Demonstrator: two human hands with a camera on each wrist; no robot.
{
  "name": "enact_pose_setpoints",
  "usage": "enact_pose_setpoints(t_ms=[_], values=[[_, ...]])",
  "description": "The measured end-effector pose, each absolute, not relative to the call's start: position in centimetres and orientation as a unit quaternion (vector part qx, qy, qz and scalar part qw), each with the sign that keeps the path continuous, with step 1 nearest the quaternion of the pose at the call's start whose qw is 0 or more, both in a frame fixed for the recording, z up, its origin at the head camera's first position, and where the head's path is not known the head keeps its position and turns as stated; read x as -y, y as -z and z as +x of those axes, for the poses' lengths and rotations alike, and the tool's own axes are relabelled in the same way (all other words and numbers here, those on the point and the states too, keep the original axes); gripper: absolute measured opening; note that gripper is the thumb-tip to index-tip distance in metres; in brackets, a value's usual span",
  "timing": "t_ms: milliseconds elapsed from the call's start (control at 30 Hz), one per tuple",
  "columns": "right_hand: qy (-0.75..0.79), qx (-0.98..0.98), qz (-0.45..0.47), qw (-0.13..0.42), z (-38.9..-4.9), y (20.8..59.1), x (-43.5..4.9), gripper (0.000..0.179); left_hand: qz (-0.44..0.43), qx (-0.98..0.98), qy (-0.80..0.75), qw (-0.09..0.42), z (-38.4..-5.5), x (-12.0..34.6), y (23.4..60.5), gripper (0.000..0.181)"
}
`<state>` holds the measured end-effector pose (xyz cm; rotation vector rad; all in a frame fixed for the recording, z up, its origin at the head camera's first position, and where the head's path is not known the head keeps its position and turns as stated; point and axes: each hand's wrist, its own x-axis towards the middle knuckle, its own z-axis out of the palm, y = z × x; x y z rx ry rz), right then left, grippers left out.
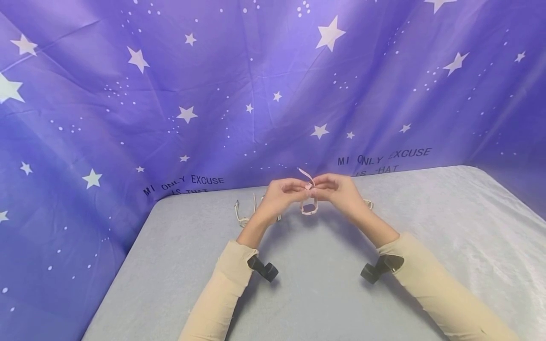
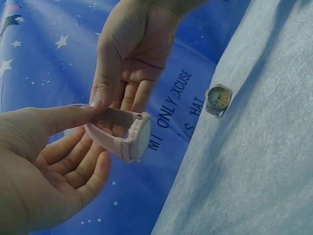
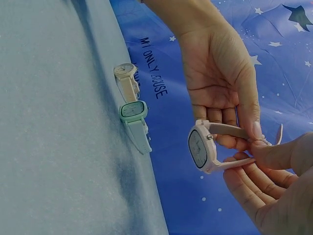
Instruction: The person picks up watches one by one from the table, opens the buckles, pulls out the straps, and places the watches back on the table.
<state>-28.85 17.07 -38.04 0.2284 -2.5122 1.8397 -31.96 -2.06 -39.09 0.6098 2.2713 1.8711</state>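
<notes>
A pale pink wristwatch (image 1: pixel 309 211) with a squarish face hangs between both hands above the table, its strap looped and one strap end sticking up. My left hand (image 1: pixel 277 198) pinches the strap on one side between thumb and fingers. From the other side my right hand (image 1: pixel 342 193) pinches the strap close by, so the fingertips of both hands nearly meet. In the right wrist view the watch face (image 3: pixel 198 148) points away from the hands, with the crown on its side. Fingers and thumbs partly hide the spot where the two strap ends overlap.
On the grey cloth-covered table (image 1: pixel 315 284), a mint green watch (image 3: pixel 134 111) and a cream-strapped watch (image 3: pixel 126 81) lie on the left side. A round-faced watch (image 2: pixel 218 98) lies beyond the right hand. A purple star-patterned curtain (image 1: pixel 256 71) hangs behind.
</notes>
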Motion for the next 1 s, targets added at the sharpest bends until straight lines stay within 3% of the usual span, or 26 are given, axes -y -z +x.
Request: enact_pose_setpoints(t_ms=[467,1000], values=[[-0.607,0.788,0.098,0.008,-29.03,38.45,-17.03,0.034,0.195,-0.746,-0.635,0.048,-31.95,2.05,38.83,0.025],[-0.613,0.783,0.105,0.021,-28.99,38.36,-16.90,0.028,0.195,-0.748,-0.631,0.059,-32.11,2.10,38.93,0.026]])
